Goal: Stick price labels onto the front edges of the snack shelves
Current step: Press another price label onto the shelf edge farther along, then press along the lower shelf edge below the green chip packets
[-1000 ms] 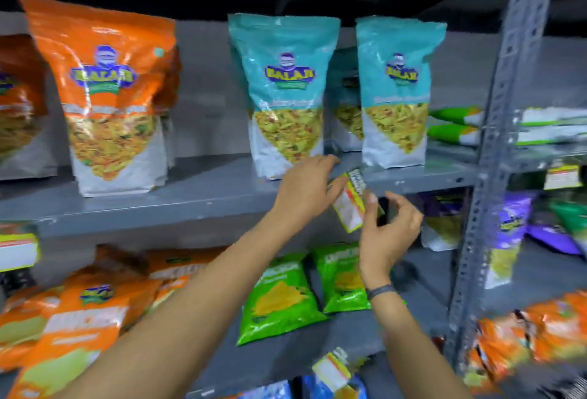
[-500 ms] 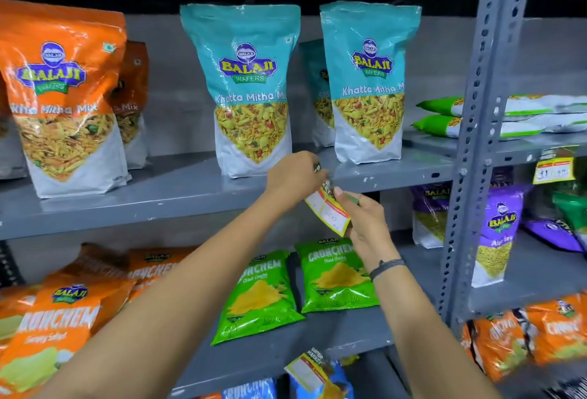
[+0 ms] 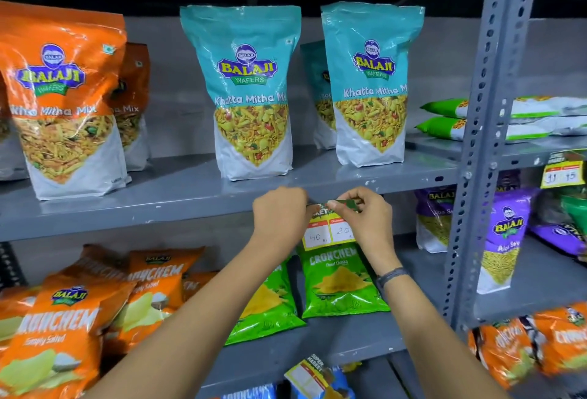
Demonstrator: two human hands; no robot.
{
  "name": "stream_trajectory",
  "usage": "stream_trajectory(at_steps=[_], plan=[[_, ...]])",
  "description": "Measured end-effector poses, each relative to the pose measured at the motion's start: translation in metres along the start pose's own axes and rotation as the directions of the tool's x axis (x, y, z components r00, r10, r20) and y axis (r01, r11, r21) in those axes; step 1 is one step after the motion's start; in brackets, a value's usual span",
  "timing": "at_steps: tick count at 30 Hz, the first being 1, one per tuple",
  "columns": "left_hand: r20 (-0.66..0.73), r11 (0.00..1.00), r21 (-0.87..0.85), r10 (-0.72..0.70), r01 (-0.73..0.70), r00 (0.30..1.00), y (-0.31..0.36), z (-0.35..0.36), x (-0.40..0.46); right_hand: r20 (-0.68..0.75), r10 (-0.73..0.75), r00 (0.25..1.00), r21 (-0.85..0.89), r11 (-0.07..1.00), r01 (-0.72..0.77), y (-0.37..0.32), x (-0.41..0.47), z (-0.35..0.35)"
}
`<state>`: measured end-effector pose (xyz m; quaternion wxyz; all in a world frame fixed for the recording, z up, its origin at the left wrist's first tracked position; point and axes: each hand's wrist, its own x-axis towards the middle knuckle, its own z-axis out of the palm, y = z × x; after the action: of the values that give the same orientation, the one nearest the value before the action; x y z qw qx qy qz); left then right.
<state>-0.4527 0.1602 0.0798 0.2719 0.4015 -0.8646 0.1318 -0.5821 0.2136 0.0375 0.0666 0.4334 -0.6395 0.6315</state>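
Note:
A yellow and red price label (image 3: pixel 328 231) with "40" and "20" written on it hangs flat against the front edge of the grey upper shelf (image 3: pixel 158 211), below the two teal snack bags (image 3: pixel 254 96). My left hand (image 3: pixel 279 217) pinches its top left corner. My right hand (image 3: pixel 365 217) pinches its green top strip at the right. Both hands touch the shelf edge.
Orange snack bags (image 3: pixel 63 96) stand at upper left. Green chip packets (image 3: pixel 340 281) and orange ones (image 3: pixel 63 328) lie on the lower shelf. Another label (image 3: pixel 306 376) hangs on the lower shelf edge. A perforated grey upright (image 3: pixel 489 144) divides off the right bay, where a label (image 3: pixel 562 174) hangs.
The label was tilted and held loosely away from the shelf; now it is level and both hands hold it against the shelf's front edge.

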Motion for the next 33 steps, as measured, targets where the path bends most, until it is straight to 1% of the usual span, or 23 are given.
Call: stream_trajectory(at_steps=[4, 7, 10, 14, 17, 20, 24, 26, 28, 30, 31, 32, 33], plan=[[-0.082, 1.000, -0.012, -0.001, 0.000, 0.997, -0.001, -0.005, 0.002, -0.064, -0.053, 0.997, 0.038, 0.998, 0.055, -0.006, 0.004, -0.003], [-0.128, 1.000, -0.021, -0.001, -0.001, 0.992, 0.000, -0.007, 0.010, -0.086, -0.075, 0.994, 0.026, 0.997, 0.077, -0.009, 0.012, -0.003], [-0.140, 1.000, -0.001, -0.008, 0.008, 0.990, 0.004, -0.007, 0.014, -0.088, -0.084, 0.993, -0.003, 0.996, 0.084, -0.008, 0.015, -0.001], [-0.139, 0.998, 0.014, -0.063, 0.065, 0.988, 0.011, -0.009, 0.020, -0.102, -0.104, 0.989, -0.016, 0.995, 0.103, -0.002, 0.016, 0.001], [-0.149, 0.997, 0.010, -0.079, 0.081, 0.986, 0.013, -0.009, 0.022, -0.122, -0.101, 0.987, 0.014, 0.995, 0.103, 0.001, 0.016, 0.001], [-0.183, 0.996, -0.008, -0.088, 0.088, 0.979, 0.013, -0.007, 0.012, -0.179, -0.072, 0.981, 0.075, 0.993, 0.087, 0.005, 0.008, 0.000], [-0.171, 0.976, -0.092, -0.210, 0.196, 0.963, -0.001, 0.017, -0.019, -0.313, -0.051, 0.948, 0.138, 0.985, 0.099, 0.032, -0.028, 0.001], [-0.131, 0.959, -0.149, -0.260, 0.240, 0.957, -0.009, 0.043, -0.047, -0.339, 0.002, 0.941, 0.162, 0.985, 0.056, 0.054, -0.055, 0.008], [-0.026, 0.944, -0.212, -0.264, 0.252, 0.964, -0.015, 0.077, -0.081, -0.321, 0.115, 0.940, 0.188, 0.981, -0.056, 0.084, -0.087, 0.020], [0.165, 0.934, -0.244, -0.227, 0.262, 0.960, -0.019, 0.117, -0.112, -0.286, 0.240, 0.928, 0.193, 0.963, -0.189, 0.116, -0.126, 0.035], [0.268, 0.929, -0.252, -0.202, 0.271, 0.942, -0.021, 0.138, -0.127, -0.268, 0.309, 0.912, 0.198, 0.945, -0.262, 0.132, -0.146, 0.043], [0.356, 0.923, -0.261, -0.179, 0.282, 0.917, -0.023, 0.158, -0.138, -0.243, 0.392, 0.887, 0.208, 0.915, -0.347, 0.147, -0.167, 0.050], [0.421, 0.919, -0.271, -0.155, 0.287, 0.894, -0.024, 0.175, -0.148, -0.211, 0.488, 0.847, 0.212, 0.869, -0.447, 0.162, -0.187, 0.057]])
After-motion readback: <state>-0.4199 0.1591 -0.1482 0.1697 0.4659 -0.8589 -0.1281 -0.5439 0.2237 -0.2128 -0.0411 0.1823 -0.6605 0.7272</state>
